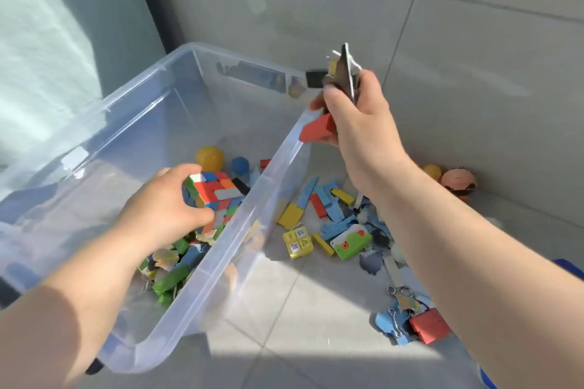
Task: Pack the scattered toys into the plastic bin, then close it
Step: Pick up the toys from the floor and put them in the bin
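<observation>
A clear plastic bin [221,249] stands on the tiled floor, lid off. Inside it lie green and blue pieces, a yellow ball [209,158] and a blue ball [240,165]. My left hand [164,205] is inside the bin, gripping a multicoloured puzzle cube [215,196]. My right hand [354,110] hovers over the bin's far right rim, holding a bunch of toys: a red block [316,131], dark flat cards [346,73] and small pieces. Scattered toys remain on the floor right of the bin: blue strips [335,215], a yellow block [290,216], a yellow tile toy [297,242], a green card box [352,241].
A round doll head [458,181] and a yellow ball [432,171] lie by the wall at the right. Nearer me are a red block [429,325], blue scraps and metal wire puzzles [399,292]. A tiled wall rises behind the bin; a blue object [568,268] sits at the right edge.
</observation>
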Tool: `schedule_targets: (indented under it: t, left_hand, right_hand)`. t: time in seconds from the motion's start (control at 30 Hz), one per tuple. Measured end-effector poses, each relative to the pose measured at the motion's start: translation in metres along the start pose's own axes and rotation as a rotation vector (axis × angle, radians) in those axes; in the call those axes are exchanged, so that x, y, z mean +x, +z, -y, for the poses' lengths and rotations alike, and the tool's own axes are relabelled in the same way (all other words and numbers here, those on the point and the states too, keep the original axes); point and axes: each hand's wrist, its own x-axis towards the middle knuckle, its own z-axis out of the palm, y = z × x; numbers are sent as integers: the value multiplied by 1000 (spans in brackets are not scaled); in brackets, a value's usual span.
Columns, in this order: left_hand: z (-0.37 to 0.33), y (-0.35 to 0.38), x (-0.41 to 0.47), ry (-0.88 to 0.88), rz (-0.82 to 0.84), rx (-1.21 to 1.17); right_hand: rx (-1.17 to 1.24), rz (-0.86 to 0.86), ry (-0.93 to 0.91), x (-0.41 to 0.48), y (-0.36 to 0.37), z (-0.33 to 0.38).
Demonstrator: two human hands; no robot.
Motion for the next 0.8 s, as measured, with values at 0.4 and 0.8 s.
schedule_targets:
  t: [0.4,0.8]
  left_hand:
    - [17,4,8,-55,202,249]
    - [-60,-8,-28,370,-110,-91]
  right_hand:
    - [-1174,481,-333,7,60,-48]
    - [-1108,337,9,-38,-81,-86]
